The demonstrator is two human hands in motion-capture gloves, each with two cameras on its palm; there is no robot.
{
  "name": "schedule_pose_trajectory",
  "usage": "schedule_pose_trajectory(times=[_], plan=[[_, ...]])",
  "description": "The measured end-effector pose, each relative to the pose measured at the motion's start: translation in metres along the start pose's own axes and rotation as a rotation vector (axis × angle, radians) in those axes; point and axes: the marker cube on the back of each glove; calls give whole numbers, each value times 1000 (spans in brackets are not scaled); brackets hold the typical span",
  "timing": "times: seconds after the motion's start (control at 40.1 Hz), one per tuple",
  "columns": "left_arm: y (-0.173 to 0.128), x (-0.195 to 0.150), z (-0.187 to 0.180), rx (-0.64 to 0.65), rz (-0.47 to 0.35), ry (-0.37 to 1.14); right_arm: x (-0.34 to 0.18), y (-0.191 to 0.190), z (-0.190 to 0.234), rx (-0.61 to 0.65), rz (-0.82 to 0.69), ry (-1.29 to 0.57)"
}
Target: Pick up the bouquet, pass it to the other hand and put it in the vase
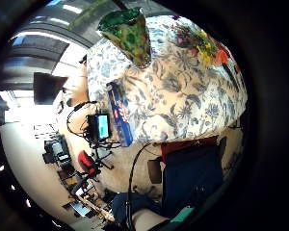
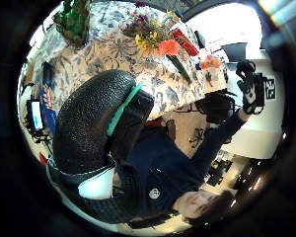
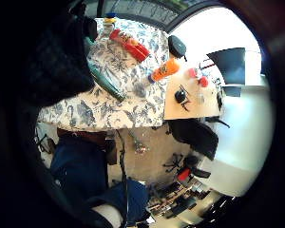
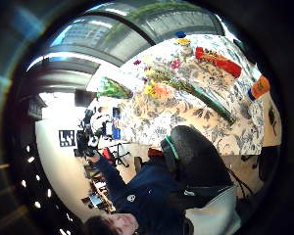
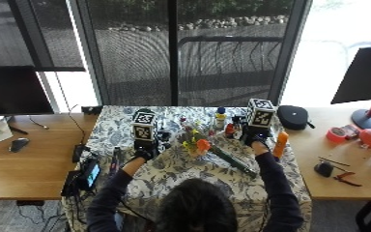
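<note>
The bouquet (image 5: 201, 145), yellow and orange flowers with long green stems, lies on the flower-patterned tablecloth (image 5: 173, 176) between my hands. It also shows in the left thumb side palm view as the bouquet (image 2: 160, 42) and in the right thumb side palm view as the bouquet (image 4: 176, 85). A green glass vase (image 1: 127, 33) stands upright on the cloth near my left hand. My left hand (image 5: 144, 153) hovers above the table left of the flowers and holds nothing. On the other side of the stems, my right hand (image 5: 255, 139) is raised and also holds nothing.
An orange bottle (image 5: 280, 143) stands right of my right hand. A blue-capped bottle (image 5: 221, 117) and a red packet (image 3: 130, 45) sit at the back. A blue box (image 1: 119, 118) lies at the cloth's left edge. A black case (image 5: 294, 117) rests on the wooden desk.
</note>
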Motion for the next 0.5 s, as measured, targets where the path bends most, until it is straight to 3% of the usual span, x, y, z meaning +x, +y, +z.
schedule_pose_trajectory(times=[0.249, 0.499], plan=[[15, 9, 2, 26, 34, -5, 29, -53, 5, -75, 162, -81], [10, 4, 8, 31, 37, 1, 63, -85, 57, -165, 322, -116]])
